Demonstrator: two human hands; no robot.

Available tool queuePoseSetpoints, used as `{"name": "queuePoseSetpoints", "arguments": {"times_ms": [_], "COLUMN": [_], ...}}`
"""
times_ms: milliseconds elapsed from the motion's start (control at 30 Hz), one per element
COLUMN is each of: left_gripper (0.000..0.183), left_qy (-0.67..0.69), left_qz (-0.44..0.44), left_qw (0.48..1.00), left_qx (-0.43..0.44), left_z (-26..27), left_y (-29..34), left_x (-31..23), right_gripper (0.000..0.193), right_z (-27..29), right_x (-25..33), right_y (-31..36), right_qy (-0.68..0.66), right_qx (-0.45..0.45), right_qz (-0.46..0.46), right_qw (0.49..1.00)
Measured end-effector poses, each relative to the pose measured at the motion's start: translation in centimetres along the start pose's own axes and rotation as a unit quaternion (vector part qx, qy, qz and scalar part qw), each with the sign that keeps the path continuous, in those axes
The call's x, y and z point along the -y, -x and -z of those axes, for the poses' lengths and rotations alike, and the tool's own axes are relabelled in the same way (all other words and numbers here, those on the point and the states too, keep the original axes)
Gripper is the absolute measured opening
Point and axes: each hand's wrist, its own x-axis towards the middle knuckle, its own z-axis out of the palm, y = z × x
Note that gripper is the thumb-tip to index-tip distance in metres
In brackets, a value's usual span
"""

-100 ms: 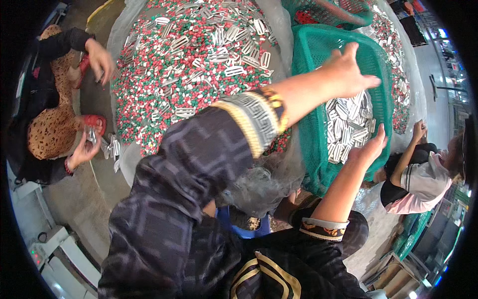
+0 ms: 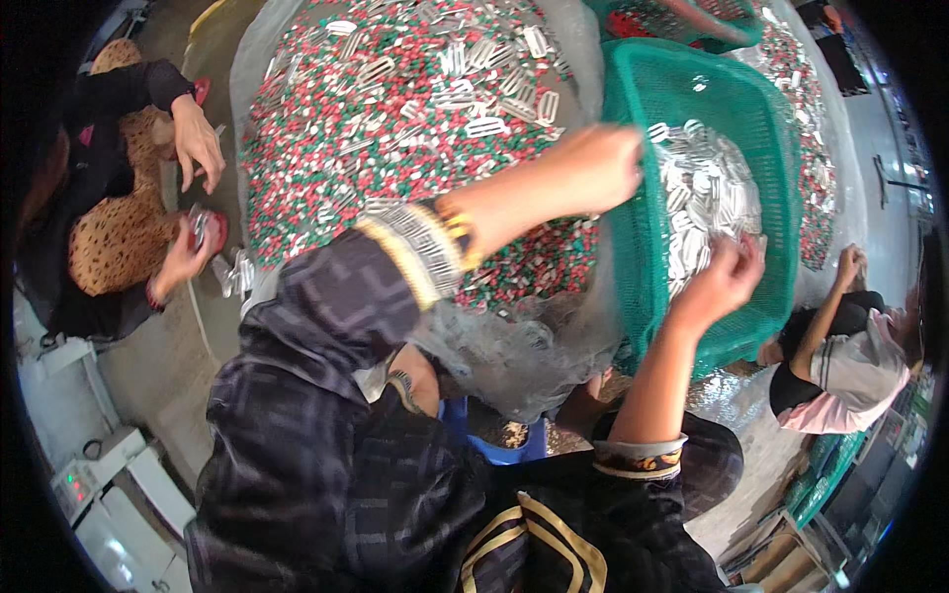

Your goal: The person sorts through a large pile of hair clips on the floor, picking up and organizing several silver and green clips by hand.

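Note:
My left hand (image 2: 601, 170) is closed and blurred over the left rim of a green mesh basket (image 2: 776, 119); whether it grips the rim or holds something is hidden. My right hand (image 2: 727, 282) reaches inside the basket with curled fingers at the near edge of a heap of silvery metal buckles (image 2: 707, 193); what is in its fingers does not show. Left of the basket spreads a mass of small red, green and white pellets (image 2: 346, 148), with more loose buckles (image 2: 484, 127) lying on top.
At the left, a co-worker's hand (image 2: 198, 148) hangs open and another holds metal pieces (image 2: 201, 229). A second green basket (image 2: 682, 20) stands behind. A blue container (image 2: 494, 450) sits below between my legs. Another person (image 2: 850, 366) sits at the right.
Both my hands were open over the basket and are now closed. The left has drawn back to the rim. The buckles lie higher and more spread out. The whole view has shifted slightly.

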Motion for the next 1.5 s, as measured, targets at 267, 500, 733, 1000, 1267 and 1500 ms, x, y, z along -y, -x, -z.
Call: {"name": "queuePoseSetpoints", "arguments": {"times_ms": [267,500,733,1000,1267,1500], "left_gripper": [0.044,0.033,0.043,0.029,0.047,0.066], "left_qy": [-0.031,-0.073,0.025,0.037,-0.063,-0.127], "left_qz": [0.053,0.006,0.111,0.18,0.109,0.283], "left_qw": [0.967,0.993,0.982,0.965,0.991,0.902], "left_qx": [0.248,0.092,0.152,0.187,0.048,0.301], "left_z": [-1.1,3.4,4.2,3.0,4.4,6.7], "left_y": [22.1,20.9,22.8,29.4,24.4,29.2], "left_x": [13.8,14.1,16.9,12.1,14.5,7.1], "right_gripper": [0.024,0.026,0.018,0.059,0.098,0.075], "right_z": [0.5,-0.5,-11.2,-4.9,-8.9,-1.2], "right_x": [-2.7,-1.0,-3.8,-0.1,3.8,0.6], "right_y": [22.0,21.6,20.9,20.8,17.8,23.2], "right_qy": [0.281,0.244,0.034,0.123,0.228,0.327], "right_qx": [0.793,0.828,0.757,0.865,0.759,0.714], "right_qz": [0.09,0.264,0.141,0.038,0.052,0.397], "right_qw": [0.533,0.431,0.637,0.484,0.608,0.474]}}
